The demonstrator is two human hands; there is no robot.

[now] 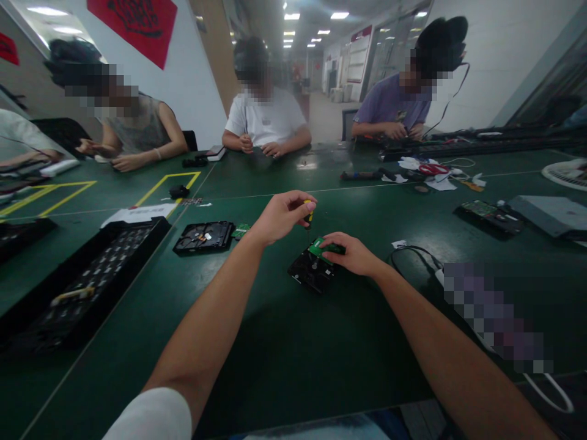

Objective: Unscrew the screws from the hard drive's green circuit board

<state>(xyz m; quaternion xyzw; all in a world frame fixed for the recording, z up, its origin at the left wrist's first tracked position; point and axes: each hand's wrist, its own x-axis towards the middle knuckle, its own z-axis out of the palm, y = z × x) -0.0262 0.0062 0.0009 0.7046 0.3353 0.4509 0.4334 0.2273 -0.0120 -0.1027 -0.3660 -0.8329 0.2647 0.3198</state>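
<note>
A black hard drive (312,272) lies on the green table (284,348) in front of me, with a green circuit board (320,249) on its top. My left hand (280,215) is closed round a small screwdriver with a yellow handle (309,214), which stands upright with its tip down at the board. My right hand (351,253) rests on the drive's far right corner, fingers pressed on the green board.
A second black drive (204,237) with a small green board (240,231) beside it lies to the left. A long black tray (77,287) sits at the left edge. A black cable (413,253) runs at the right. Three people work across the table.
</note>
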